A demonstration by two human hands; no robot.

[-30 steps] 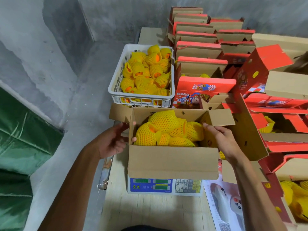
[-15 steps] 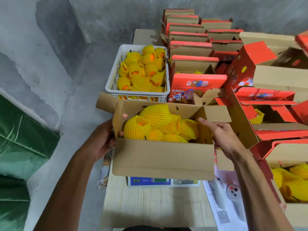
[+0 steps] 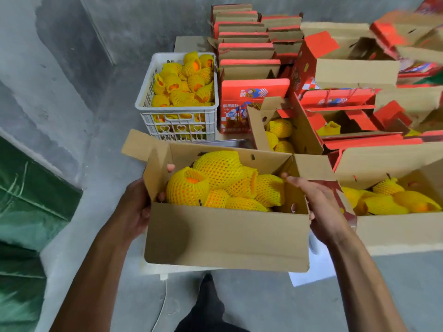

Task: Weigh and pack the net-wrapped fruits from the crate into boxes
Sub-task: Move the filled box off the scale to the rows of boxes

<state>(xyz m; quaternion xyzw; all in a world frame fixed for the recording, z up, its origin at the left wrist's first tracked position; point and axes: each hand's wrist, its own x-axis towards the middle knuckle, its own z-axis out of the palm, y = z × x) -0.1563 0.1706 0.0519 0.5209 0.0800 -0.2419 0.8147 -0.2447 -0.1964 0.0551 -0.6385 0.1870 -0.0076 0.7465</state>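
A brown cardboard box [image 3: 225, 236] with open flaps hangs in the air close to me, filled with several fruits in yellow foam nets [image 3: 215, 185]. My left hand [image 3: 134, 207] grips its left wall, thumb inside the rim. My right hand [image 3: 318, 207] grips its right wall, fingers over the edge. Behind it a white plastic crate [image 3: 177, 118] holds several more net-wrapped fruits [image 3: 184, 80]. The scale is hidden under the lifted box.
Another open box of wrapped fruits [image 3: 395, 226] sits on the table to the right, and a third [image 3: 282, 133] behind. Stacks of red-and-brown flat cartons [image 3: 247, 49] fill the back and right. Grey concrete floor and a green tarp [image 3: 24, 212] lie to the left.
Both hands have lifted the filled box off the scale and drawn it toward me. The view has pulled back, so the scale no longer shows.
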